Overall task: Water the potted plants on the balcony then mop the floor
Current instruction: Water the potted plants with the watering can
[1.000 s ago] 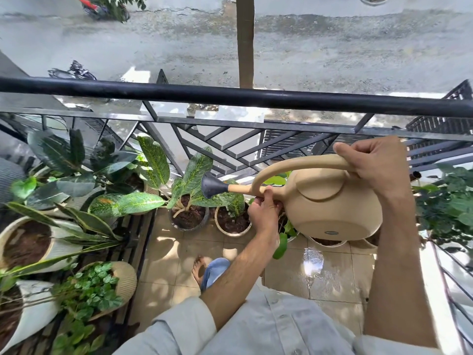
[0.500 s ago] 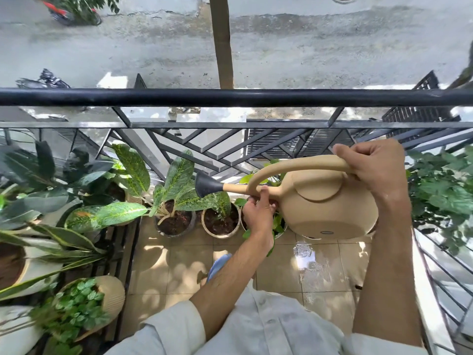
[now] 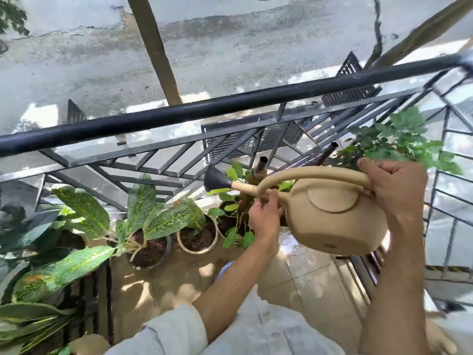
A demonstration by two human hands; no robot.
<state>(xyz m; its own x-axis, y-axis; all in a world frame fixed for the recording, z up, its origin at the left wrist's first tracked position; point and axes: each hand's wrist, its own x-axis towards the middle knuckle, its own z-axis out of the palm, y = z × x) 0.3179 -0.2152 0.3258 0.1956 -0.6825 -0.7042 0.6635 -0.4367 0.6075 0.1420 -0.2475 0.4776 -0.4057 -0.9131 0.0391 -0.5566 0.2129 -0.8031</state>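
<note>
I hold a beige watering can (image 3: 332,219) with a black rose head (image 3: 215,180) above the pots by the railing. My right hand (image 3: 394,187) grips the rear of its arched handle. My left hand (image 3: 265,216) is closed around the base of the spout. The rose points left, over a small-leafed plant on a pole (image 3: 239,198). Below it stand a white pot of dark soil (image 3: 197,239) and a dark pot with broad variegated leaves (image 3: 151,249). No water is visible leaving the rose.
A black metal railing (image 3: 204,111) runs across in front of me, with the street far below. More leafy plants (image 3: 51,272) crowd the left side and a bushy green plant (image 3: 399,142) the right. The tiled floor (image 3: 302,275) shows a wet patch.
The view has swung to the right and tilted, so the left pots slid out of frame. The can stays in both hands at about the same height, its rose now over the pole plant.
</note>
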